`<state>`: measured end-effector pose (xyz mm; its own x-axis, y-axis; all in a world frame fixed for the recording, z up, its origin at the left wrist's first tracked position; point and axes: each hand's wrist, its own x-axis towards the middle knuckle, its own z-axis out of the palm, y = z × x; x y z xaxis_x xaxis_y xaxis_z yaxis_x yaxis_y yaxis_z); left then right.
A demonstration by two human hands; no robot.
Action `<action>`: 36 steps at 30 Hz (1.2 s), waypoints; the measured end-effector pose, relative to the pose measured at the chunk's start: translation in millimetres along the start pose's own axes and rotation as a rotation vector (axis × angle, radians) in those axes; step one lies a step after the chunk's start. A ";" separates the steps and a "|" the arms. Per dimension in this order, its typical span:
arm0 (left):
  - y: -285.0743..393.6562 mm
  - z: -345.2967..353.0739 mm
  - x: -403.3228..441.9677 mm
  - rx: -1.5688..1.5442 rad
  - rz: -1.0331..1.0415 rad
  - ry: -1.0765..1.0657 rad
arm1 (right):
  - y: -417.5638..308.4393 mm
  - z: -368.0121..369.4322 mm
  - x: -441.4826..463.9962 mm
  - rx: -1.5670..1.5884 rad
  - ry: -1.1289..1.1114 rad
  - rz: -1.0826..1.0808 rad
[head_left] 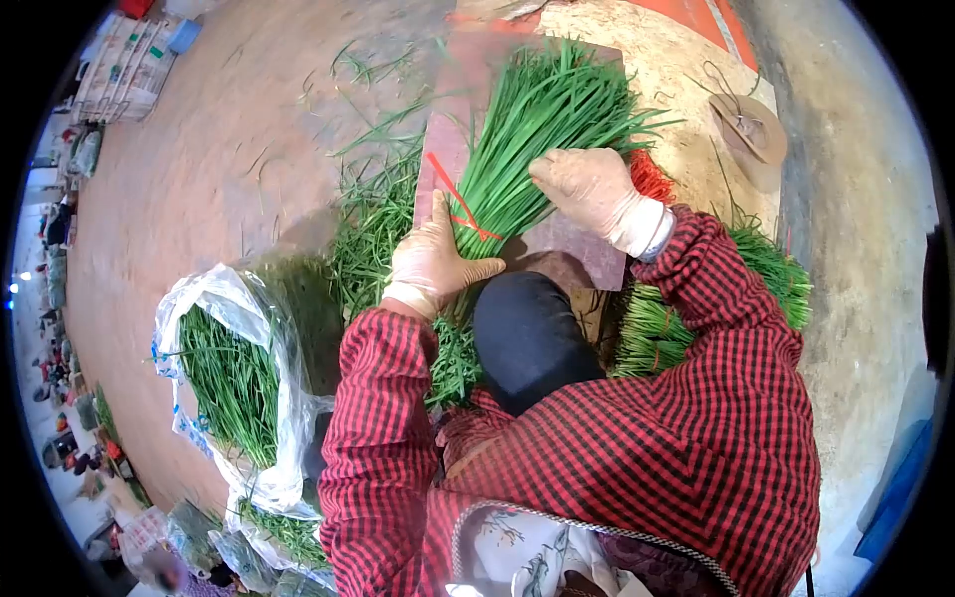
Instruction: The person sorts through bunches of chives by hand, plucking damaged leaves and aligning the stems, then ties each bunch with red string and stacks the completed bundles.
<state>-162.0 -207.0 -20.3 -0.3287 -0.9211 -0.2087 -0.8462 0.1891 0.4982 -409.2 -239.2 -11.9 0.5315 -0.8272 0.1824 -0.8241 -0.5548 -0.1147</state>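
A bunch of long green garlic chives, tied near its lower end with a red tie, lies on a reddish board. My left hand, in a pale thin glove, grips the bunch just below the tie. One finger points up along its left side and the thumb crosses the stems. Against the right edge of the leaves is my right hand, gloved too, its fingers curled closed. Whatever it may pinch is hidden. My dark-clothed knee is just below the bunch.
Loose greens lie left of the board. A plastic bag holding more greens stands farther left. Other bunches rest by my right arm, near red ties. A tan round object lies at upper right.
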 end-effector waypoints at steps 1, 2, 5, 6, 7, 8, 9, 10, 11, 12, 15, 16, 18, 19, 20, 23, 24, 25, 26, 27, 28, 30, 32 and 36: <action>7.5 -5.8 3.0 0.031 -0.092 -0.112 | -0.3 1.0 0.2 -0.015 0.007 -0.019; 12.3 -9.7 4.0 0.062 -0.186 -0.224 | -3.2 -2.2 2.4 -0.027 0.014 -0.039; 5.3 -9.1 2.6 0.105 -0.101 -0.115 | -13.6 -27.8 -4.1 -0.010 -0.230 0.013; 10.2 -16.3 3.1 0.154 -0.110 -0.123 | -16.7 -35.2 -11.4 -0.015 -0.224 0.021; 15.1 -24.8 -2.0 0.205 -0.044 -0.003 | -21.3 -42.1 -20.8 0.068 -0.241 -0.018; 19.3 -32.8 -3.3 0.306 -0.017 0.035 | -26.4 -50.1 -29.6 0.152 -0.257 -0.059; 24.1 -42.6 -5.3 0.369 -0.001 0.069 | -31.2 -63.5 -34.9 0.202 -0.289 -0.104; 31.4 -52.0 -7.2 0.436 0.010 0.103 | -26.2 -70.4 -41.9 0.203 -0.280 -0.102; 32.8 -60.6 -8.9 0.503 -0.007 0.119 | -22.6 -77.0 -51.3 0.292 -0.316 -0.099; 33.5 -68.0 -13.1 0.550 0.019 0.199 | -20.4 -84.9 -55.9 0.379 -0.348 -0.101; 53.6 -103.4 -33.7 0.381 -0.075 0.180 | -20.5 -93.2 -67.0 0.558 -0.642 0.018; 58.1 -109.3 -39.2 0.252 -0.032 0.191 | -16.0 -87.8 -82.1 0.665 -0.615 0.057; 84.3 -111.9 -51.3 0.078 0.008 0.191 | -17.8 -48.1 -91.7 0.991 -0.477 0.105; 94.6 -107.5 -57.3 -0.035 0.054 0.221 | -26.1 -37.2 -95.2 1.270 -0.382 0.149; 104.0 -101.2 -61.9 -0.152 0.087 0.246 | -42.6 -38.5 -90.6 1.658 -0.249 0.190; 150.7 -72.1 -71.5 -0.328 0.248 0.210 | -72.7 -79.0 -94.3 2.159 0.292 0.264; 165.8 -62.1 -72.2 -0.267 0.347 0.253 | -72.3 -92.0 -104.1 2.099 0.471 0.347; 172.4 -57.5 -70.1 -0.267 0.469 0.229 | -69.4 -102.2 -114.2 2.028 0.602 0.385; 183.6 -54.9 -70.9 -0.314 0.522 0.202 | -59.4 -108.9 -126.7 1.950 0.721 0.415; 194.7 -52.3 -71.9 -0.361 0.573 0.171 | -48.9 -111.6 -141.1 1.827 0.877 0.393; 201.9 -52.7 -74.6 -0.351 0.615 0.156 | -35.5 -118.2 -163.6 1.826 0.840 0.547; 198.7 -49.8 -75.7 -0.220 0.662 0.213 | -1.8 -124.5 -211.9 1.559 0.965 0.560; 177.5 -42.0 -74.9 -0.231 0.655 0.270 | 14.4 -132.3 -258.9 1.553 1.144 0.757; 105.0 -23.2 -78.1 -0.761 0.128 -0.008 | 66.0 -59.5 -344.4 1.542 1.372 0.980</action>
<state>-215.5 -123.1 67.9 -0.4100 -0.9049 -0.1147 -0.2810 0.0056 0.9597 -658.3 14.4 -24.3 -0.7623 -0.6359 -0.1209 0.4156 -0.3376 -0.8446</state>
